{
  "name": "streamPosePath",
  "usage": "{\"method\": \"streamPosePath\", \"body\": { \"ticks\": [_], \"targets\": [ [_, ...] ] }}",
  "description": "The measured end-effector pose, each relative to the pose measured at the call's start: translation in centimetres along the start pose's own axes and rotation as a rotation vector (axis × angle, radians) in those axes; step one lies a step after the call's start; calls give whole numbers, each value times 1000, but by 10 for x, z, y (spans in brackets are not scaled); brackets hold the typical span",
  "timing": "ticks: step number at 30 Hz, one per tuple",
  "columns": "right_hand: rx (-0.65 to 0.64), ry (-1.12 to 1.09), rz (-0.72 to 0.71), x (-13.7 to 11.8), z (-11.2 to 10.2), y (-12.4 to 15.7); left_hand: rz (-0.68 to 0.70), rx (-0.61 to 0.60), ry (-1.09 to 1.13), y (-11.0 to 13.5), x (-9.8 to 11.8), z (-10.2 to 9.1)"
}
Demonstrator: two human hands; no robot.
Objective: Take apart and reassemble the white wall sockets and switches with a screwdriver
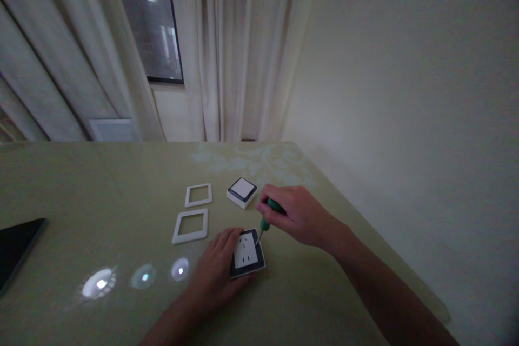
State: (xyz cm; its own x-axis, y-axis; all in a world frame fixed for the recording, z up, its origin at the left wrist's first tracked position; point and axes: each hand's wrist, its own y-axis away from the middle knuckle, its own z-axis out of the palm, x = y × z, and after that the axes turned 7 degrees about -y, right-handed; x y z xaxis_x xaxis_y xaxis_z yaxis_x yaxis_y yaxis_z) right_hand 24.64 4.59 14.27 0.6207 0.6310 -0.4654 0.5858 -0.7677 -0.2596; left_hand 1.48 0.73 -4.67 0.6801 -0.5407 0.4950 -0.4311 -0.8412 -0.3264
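My left hand (214, 273) grips the left side of a wall socket (247, 253) with a white face and dark border, lying flat on the table (101, 189). My right hand (294, 213) is closed round a green-handled screwdriver (267, 216), held upright. Its tip points down at the socket's upper right edge. A second socket module (242, 192) with a plain white face sits just beyond, left of my right hand. Two white square frames lie to the left, one nearer (190, 226) and one farther (198, 195).
A dark flat device (16, 246) lies at the table's left edge. Three bright light reflections show on the glossy tabletop near my left arm. Curtains (239, 48) and a window (148, 16) stand behind the table. A plain wall runs along the right.
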Motion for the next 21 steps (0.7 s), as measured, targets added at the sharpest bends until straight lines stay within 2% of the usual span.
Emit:
{"method": "streamPosePath", "body": {
  "ticks": [5, 7, 9, 12, 14, 17, 21],
  "targets": [
    [-210, -13, -236, -7, -15, -8, 27, 1, 18, -5, -1, 1],
    [-291, 3, -268, -14, -20, -12, 40, 5, 22, -6, -1, 1],
    [-318, 131, -181, -21, -24, -16, 40, 10, 17, -7, -2, 2],
    [-295, 394, 40, -29, -29, -27, 25, 22, 5, -6, -3, 4],
    [-338, 466, 74, -30, -32, -35, 24, 23, -2, -5, -4, 6],
    [-485, 436, -63, -27, -38, -45, 36, 17, -4, -4, -4, 7],
    [-674, 419, -319, -25, -48, -49, 33, 27, 7, -5, -2, 5]
  ]
}}
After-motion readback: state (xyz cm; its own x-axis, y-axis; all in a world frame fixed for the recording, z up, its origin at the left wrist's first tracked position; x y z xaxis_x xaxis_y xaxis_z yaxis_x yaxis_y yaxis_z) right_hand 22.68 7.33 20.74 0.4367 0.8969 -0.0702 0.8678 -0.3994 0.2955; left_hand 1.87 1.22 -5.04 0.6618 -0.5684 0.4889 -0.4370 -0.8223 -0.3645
